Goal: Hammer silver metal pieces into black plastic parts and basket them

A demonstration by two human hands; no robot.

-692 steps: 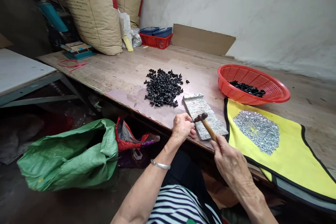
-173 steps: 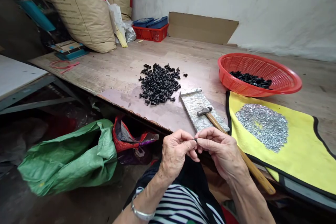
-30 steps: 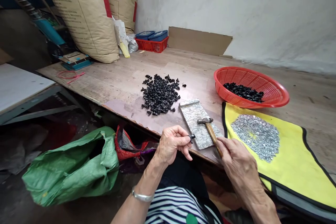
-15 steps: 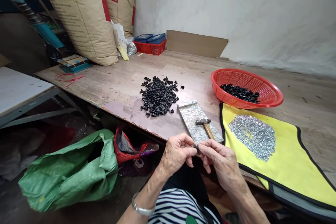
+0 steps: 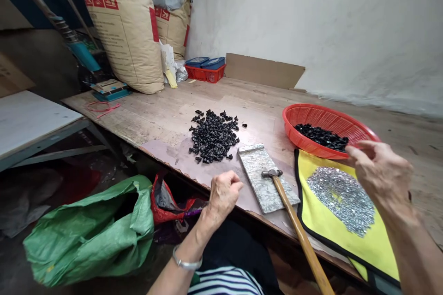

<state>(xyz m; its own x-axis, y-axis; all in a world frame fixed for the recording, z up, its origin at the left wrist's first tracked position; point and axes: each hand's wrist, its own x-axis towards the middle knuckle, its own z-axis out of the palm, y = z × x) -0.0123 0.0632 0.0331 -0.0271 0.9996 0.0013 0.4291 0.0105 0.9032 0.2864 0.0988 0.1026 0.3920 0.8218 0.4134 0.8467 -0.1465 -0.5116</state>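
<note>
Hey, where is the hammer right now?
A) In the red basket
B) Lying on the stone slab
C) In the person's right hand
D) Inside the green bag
B. The hammer lies with its head on the stone slab, and the right hand is up by the red basket, not holding it.

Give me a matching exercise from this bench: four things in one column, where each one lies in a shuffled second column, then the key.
Things:
1. Hammer
2. Large heap of black pieces
3. Heap of silvery bits
4. Small batch of black pieces

Places:
A. Red mesh basket
B. Speckled stone slab
C. Yellow cloth
D. Wooden table top

Pairs: 1-B, 2-D, 3-C, 4-A
</note>
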